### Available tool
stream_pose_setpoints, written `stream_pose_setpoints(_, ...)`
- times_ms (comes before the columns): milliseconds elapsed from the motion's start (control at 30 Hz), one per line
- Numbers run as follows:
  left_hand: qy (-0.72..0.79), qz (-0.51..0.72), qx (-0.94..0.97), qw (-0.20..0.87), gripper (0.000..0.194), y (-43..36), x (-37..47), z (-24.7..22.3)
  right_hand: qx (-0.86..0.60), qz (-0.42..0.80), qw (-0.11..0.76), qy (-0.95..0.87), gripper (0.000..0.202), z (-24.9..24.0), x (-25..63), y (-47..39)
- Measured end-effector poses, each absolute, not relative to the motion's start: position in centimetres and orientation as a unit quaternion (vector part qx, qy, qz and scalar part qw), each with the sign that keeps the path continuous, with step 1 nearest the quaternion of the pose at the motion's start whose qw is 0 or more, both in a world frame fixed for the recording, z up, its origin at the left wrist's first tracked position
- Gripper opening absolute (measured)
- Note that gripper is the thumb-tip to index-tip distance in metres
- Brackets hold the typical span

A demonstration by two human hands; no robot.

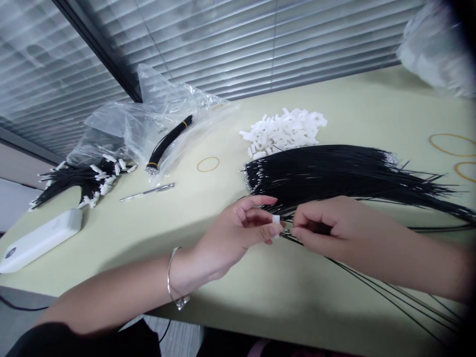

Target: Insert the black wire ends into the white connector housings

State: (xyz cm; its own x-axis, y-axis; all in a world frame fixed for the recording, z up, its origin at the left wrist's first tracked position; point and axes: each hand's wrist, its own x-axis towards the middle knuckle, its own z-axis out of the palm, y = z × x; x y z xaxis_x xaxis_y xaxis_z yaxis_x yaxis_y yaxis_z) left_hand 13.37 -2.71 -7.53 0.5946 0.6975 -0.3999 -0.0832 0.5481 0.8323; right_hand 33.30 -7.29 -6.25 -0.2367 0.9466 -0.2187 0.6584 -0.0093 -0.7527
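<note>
Between the thumb and fingers of my left hand [245,223] is a small white connector housing [275,226]. My right hand [330,225] pinches a thin black wire at its metal-tipped end, right beside the housing; whether the tip is inside it I cannot tell. Several loose black wires [372,286] trail from under my right hand toward the lower right. Just beyond both hands lies a thick bundle of black wires [320,171] with silvery crimped ends. Behind that bundle is a heap of white connector housings [284,130].
At left lie wires with white connectors [89,181], a white oblong device [42,240] and a tweezer-like metal tool [148,192]. A banded wire bundle [169,144] rests on clear plastic bags [126,119]. Rubber bands [208,164] lie about. Another plastic bag [441,49] stands far right.
</note>
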Motion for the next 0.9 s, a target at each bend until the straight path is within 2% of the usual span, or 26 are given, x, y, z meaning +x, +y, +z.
stream_pose_setpoints(133, 0.383, 0.193, 0.414, 0.803, 0.026, -2.11, 13.20, -7.64, -0.580, 0.401, 0.171, -0.688, 0.020, -6.04, 33.34, -7.36)
stream_pose_setpoints(200, 0.382, 0.194, 0.406, 0.807, 0.022, -2.04, 13.22, -7.84, -0.585, 0.407, 0.150, -0.685, 0.021, -5.91, 33.34, -7.38)
stream_pose_setpoints(333, 0.365, 0.226, 0.404, 0.808, 0.019, -2.29, 13.43, -8.18, -0.575, 0.393, 0.124, -0.707, 0.020, -5.99, 33.43, -7.43)
stream_pose_setpoints(500, 0.358, 0.248, 0.406, 0.804, 0.018, -2.64, 13.61, -8.33, -0.561, 0.373, 0.134, -0.727, 0.022, -6.32, 33.62, -7.44)
stream_pose_setpoints(900, 0.360, 0.238, 0.403, 0.807, 0.015, -2.59, 13.66, -8.00, -0.547, 0.393, 0.128, -0.728, 0.019, -6.31, 33.88, -7.09)
